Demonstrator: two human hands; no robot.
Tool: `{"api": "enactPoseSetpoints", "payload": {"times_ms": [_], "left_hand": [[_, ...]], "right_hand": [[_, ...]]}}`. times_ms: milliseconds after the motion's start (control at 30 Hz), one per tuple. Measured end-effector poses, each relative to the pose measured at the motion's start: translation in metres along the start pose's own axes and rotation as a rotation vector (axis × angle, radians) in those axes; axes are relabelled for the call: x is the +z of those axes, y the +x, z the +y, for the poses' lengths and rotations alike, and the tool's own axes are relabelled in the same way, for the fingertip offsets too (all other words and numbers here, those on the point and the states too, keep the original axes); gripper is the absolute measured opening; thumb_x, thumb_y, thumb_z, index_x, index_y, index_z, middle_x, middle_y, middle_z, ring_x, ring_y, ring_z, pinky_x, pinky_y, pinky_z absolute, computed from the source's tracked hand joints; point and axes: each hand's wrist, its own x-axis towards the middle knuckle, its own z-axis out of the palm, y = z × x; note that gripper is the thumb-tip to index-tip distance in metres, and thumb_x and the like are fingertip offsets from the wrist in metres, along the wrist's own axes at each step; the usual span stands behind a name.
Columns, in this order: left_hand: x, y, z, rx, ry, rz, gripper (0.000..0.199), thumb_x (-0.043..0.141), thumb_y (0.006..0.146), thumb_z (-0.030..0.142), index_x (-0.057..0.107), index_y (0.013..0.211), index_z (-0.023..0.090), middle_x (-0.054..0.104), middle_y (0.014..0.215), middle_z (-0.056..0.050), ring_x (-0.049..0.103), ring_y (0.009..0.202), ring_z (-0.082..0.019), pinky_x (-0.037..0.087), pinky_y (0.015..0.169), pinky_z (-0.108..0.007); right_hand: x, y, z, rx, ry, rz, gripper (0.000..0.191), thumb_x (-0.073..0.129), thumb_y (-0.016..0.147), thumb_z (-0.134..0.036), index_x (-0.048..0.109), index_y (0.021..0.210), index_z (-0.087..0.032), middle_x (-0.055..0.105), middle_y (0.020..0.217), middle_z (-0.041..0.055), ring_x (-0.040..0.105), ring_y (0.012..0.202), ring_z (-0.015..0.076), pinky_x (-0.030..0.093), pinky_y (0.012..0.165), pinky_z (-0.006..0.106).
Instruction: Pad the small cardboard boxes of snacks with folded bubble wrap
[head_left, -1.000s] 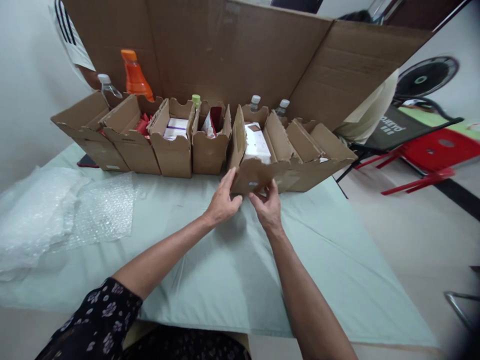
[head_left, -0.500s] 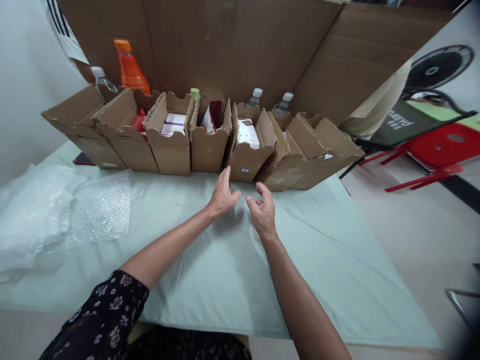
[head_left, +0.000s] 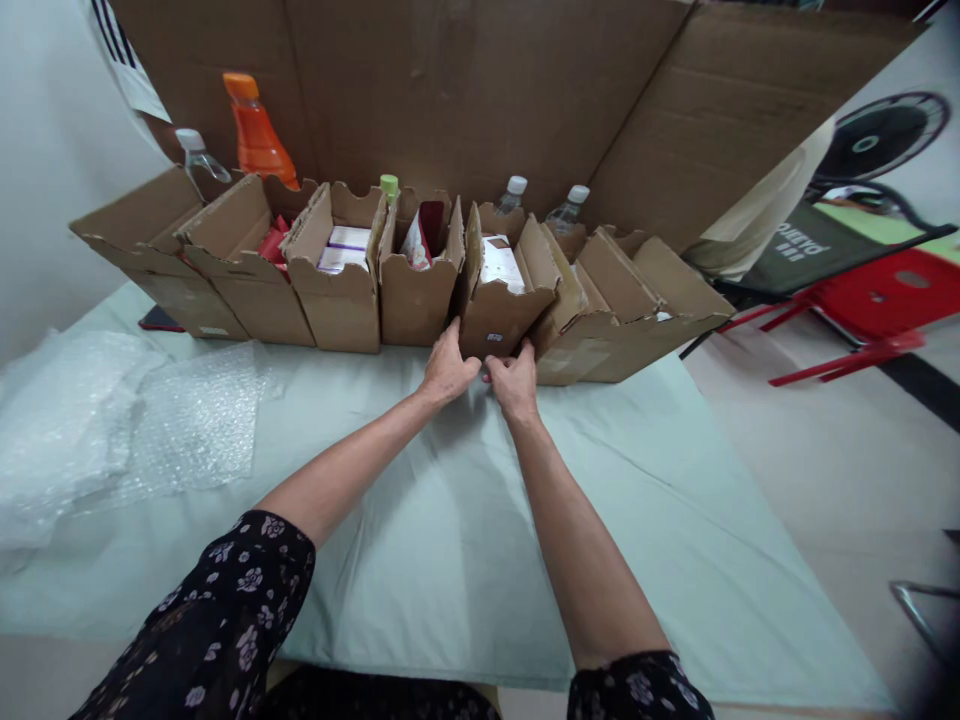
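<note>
Both hands are at the foot of an open-topped cardboard box (head_left: 493,312) standing in a row of similar boxes. My left hand (head_left: 448,370) has its fingers along the box's lower left corner, with the thumb pointing across the front. On the other side, my right hand (head_left: 514,380) is curled at the lower right corner, its fingertips partly hidden between this box and its neighbour. The two thumbs almost meet low at the front. Inside the box lies a white packet (head_left: 501,264). The neighbouring box (head_left: 416,310) on the left holds a dark red and white packet (head_left: 424,236).
A pale green cloth (head_left: 660,560) covers the table. Bubble wrap (head_left: 195,420) lies at the left. Behind the boxes stand an orange bottle (head_left: 259,130), several clear bottles and a tall cardboard sheet (head_left: 480,90). A red stool (head_left: 885,300) and a fan (head_left: 892,135) are at the right.
My hands have moved forward and closer together, from just in front of the box to its lower corners. My right fingers now reach in beside it.
</note>
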Motion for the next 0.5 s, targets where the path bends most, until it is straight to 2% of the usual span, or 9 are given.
{"api": "enactPoseSetpoints", "payload": {"times_ms": [133, 233, 300, 400, 500], "left_hand": [[0.0, 0.002, -0.001, 0.012, -0.023, -0.012, 0.09, 0.064, 0.07, 0.009, 0.038, 0.157, 0.009, 0.049, 0.159, -0.018, 0.043, 0.15, -0.034, 0.032, 0.128, -0.05], [-0.002, -0.011, 0.0, 0.03, -0.035, -0.03, 0.089, 0.064, 0.07, 0.011, 0.04, 0.156, 0.01, 0.051, 0.157, -0.018, 0.046, 0.148, -0.034, 0.034, 0.127, -0.049], [-0.004, -0.023, 0.0, 0.048, -0.044, -0.056, 0.09, 0.065, 0.071, 0.013, 0.038, 0.157, 0.008, 0.049, 0.158, -0.019, 0.045, 0.149, -0.034, 0.034, 0.128, -0.048], [-0.006, -0.035, 0.001, 0.056, -0.035, -0.112, 0.093, 0.063, 0.072, 0.013, 0.034, 0.16, 0.01, 0.044, 0.162, -0.019, 0.04, 0.152, -0.034, 0.03, 0.129, -0.05], [-0.015, -0.039, 0.001, 0.014, 0.049, -0.149, 0.093, 0.062, 0.074, 0.013, 0.03, 0.161, 0.007, 0.04, 0.165, -0.022, 0.038, 0.153, -0.034, 0.029, 0.129, -0.05]], "right_hand": [[0.002, 0.001, 0.002, 0.005, 0.032, 0.008, 0.088, 0.063, 0.074, -0.031, 0.031, 0.154, -0.013, 0.072, 0.083, 0.0045, 0.067, 0.055, 0.0221, 0.058, 0.057, 0.037], [-0.004, -0.01, 0.001, -0.022, 0.058, 0.008, 0.073, 0.064, 0.076, -0.033, 0.041, 0.143, -0.016, 0.073, 0.084, 0.0043, 0.069, 0.059, 0.0218, 0.058, 0.058, 0.035], [-0.011, -0.021, -0.001, -0.034, 0.063, 0.014, 0.067, 0.065, 0.076, -0.034, 0.045, 0.138, -0.016, 0.074, 0.086, 0.0064, 0.072, 0.066, 0.0239, 0.059, 0.062, 0.036], [-0.021, -0.043, -0.007, -0.035, 0.064, 0.013, 0.069, 0.065, 0.076, -0.036, 0.046, 0.138, -0.013, 0.076, 0.095, 0.0122, 0.075, 0.077, 0.0271, 0.06, 0.07, 0.041], [-0.028, -0.069, -0.018, -0.038, 0.037, -0.019, 0.07, 0.062, 0.079, -0.039, 0.047, 0.141, -0.011, 0.077, 0.096, 0.0129, 0.074, 0.076, 0.0266, 0.06, 0.072, 0.043]]}}
